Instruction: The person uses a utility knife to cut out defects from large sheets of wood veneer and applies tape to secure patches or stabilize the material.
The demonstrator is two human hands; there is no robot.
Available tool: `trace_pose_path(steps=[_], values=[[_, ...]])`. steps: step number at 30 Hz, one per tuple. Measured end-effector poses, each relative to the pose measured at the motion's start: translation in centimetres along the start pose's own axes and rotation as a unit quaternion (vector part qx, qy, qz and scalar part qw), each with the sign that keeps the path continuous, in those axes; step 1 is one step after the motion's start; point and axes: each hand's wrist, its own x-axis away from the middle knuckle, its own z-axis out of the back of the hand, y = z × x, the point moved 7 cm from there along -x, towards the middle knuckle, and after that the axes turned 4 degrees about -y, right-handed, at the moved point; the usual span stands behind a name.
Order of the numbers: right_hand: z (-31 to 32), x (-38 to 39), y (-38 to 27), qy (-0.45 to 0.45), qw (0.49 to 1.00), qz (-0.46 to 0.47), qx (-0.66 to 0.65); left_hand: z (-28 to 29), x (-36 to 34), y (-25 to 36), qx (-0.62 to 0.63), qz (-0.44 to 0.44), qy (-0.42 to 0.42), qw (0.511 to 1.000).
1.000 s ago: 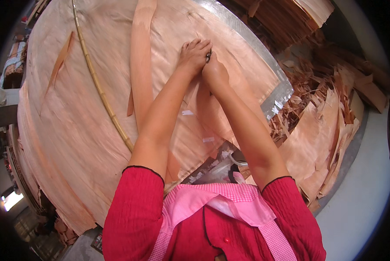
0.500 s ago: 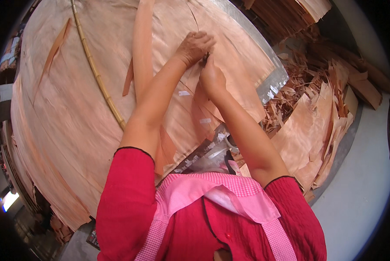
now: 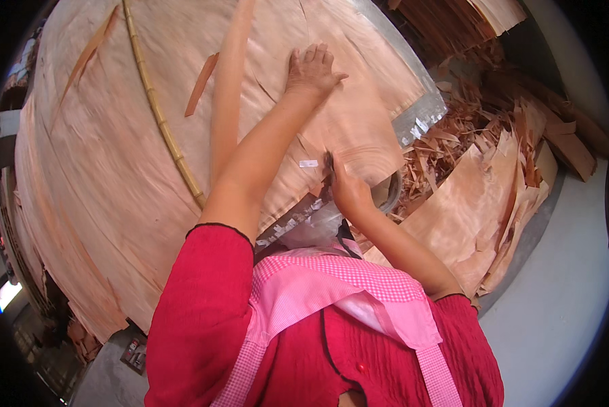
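My left hand (image 3: 311, 74) lies flat with spread fingers on thin pale pink wood veneer (image 3: 362, 122), toward the upper middle. My right hand (image 3: 345, 190) is closed on a small dark cutting tool (image 3: 328, 166), whose exact form I cannot make out, at the veneer's lower edge. Just left of the tool is a small white label (image 3: 308, 163). A long veneer strip (image 3: 230, 95) runs under my left forearm, with a short reddish strip (image 3: 201, 85) beside it. A bamboo stick (image 3: 155, 108) curves down the sheets on the left.
A metal board edge (image 3: 416, 122) borders the upper right, another with white tape scraps (image 3: 284, 227) is near my body. Torn veneer scraps (image 3: 474, 210) are heaped at the right, below a stack of sheets (image 3: 447, 27). A pale grey surface (image 3: 548, 285) lies at the far right.
My left hand has spread out and sits slightly higher on the veneer. My right hand has moved down toward my body with the dark tool, parting from the left hand.
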Motion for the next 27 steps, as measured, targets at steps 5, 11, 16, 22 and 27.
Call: trace_pose_path(steps=[5,11,16,22,27], values=[[-0.4,8.5,4.2,-0.027,0.99,0.127,0.046,-0.6,0.2,-0.4,-0.028,-0.02,0.097,0.995],[12.1,-1.0,2.9,0.018,0.96,0.057,-0.274,1.4,-2.0,-2.3,0.006,-0.096,0.047,0.994],[15.1,-16.3,2.8,0.041,0.994,0.077,-0.072,2.7,-4.8,-3.9,0.129,-0.144,0.028,0.981],[15.0,-22.6,-2.2,0.044,0.983,0.151,0.098,1.5,-5.3,-5.0,0.175,-0.117,0.09,0.974],[14.7,-22.2,0.9,0.021,0.978,0.158,0.138,1.8,-5.1,-4.3,0.15,-0.092,0.014,0.984]])
